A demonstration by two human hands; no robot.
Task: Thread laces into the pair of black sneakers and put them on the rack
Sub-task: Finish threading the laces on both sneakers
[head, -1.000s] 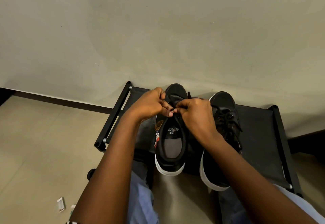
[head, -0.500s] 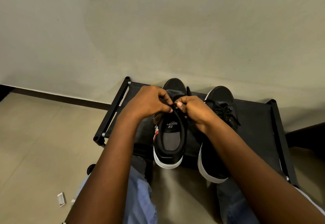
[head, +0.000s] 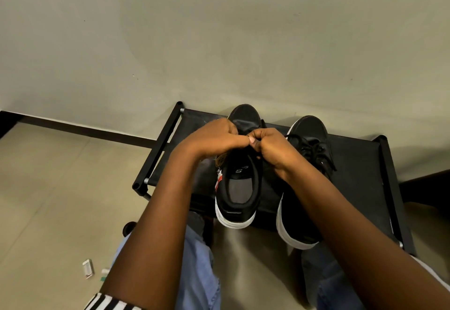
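Observation:
Two black sneakers with white soles stand side by side on a black rack [head: 360, 163], toes toward the wall. Over the tongue of the left sneaker [head: 239, 188], my left hand [head: 214, 139] and my right hand [head: 270, 149] meet, fingers curled. Both pinch the black lace [head: 258, 156] at the top eyelets; most of that lace is hidden under my fingers. The right sneaker [head: 309, 136] has its black lace threaded and tied, and my right forearm covers its heel part.
The rack's left frame bar [head: 158, 149] stands near a beige wall with a dark skirting [head: 85, 130]. My knees in blue jeans [head: 197, 261] sit just before the rack. Small scraps [head: 88, 268] lie on the tiled floor at the lower left.
Both hands have stayed together over the left sneaker's tongue, working the lace with small finger moves. The camera has tilted slightly, so the rack sits a little higher in view.

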